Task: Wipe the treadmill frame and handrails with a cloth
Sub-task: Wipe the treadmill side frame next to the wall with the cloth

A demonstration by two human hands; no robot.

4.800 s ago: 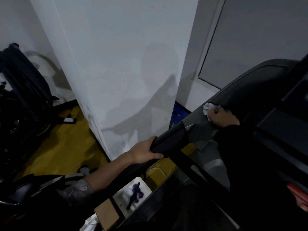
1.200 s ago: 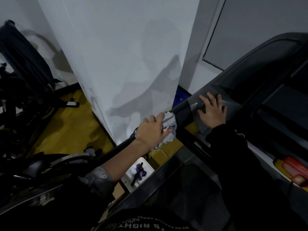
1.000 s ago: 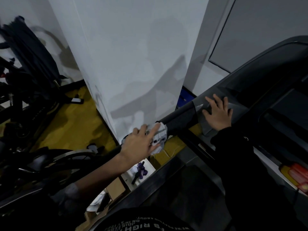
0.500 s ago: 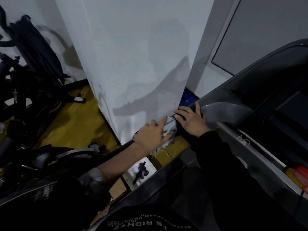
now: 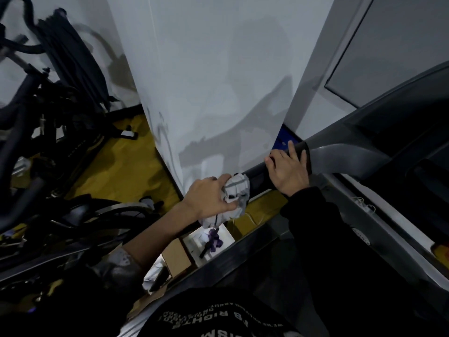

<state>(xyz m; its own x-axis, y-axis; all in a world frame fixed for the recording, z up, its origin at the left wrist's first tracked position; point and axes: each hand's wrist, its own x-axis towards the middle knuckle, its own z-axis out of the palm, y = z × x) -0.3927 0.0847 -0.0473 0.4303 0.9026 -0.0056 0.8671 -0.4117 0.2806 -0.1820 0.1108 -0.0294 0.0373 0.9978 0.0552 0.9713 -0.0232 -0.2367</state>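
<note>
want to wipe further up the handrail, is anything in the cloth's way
Yes. The right hand holds the handrail just past the cloth, on the uphill side, so it blocks a stroke that way by the left hand. Nothing else visible sits on that stretch.

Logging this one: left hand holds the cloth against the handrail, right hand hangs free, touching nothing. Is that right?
Not quite. The head view shows the right hand holding the handrail just beyond the cloth, not hanging free. The left hand does hold the cloth against the handrail.
</note>
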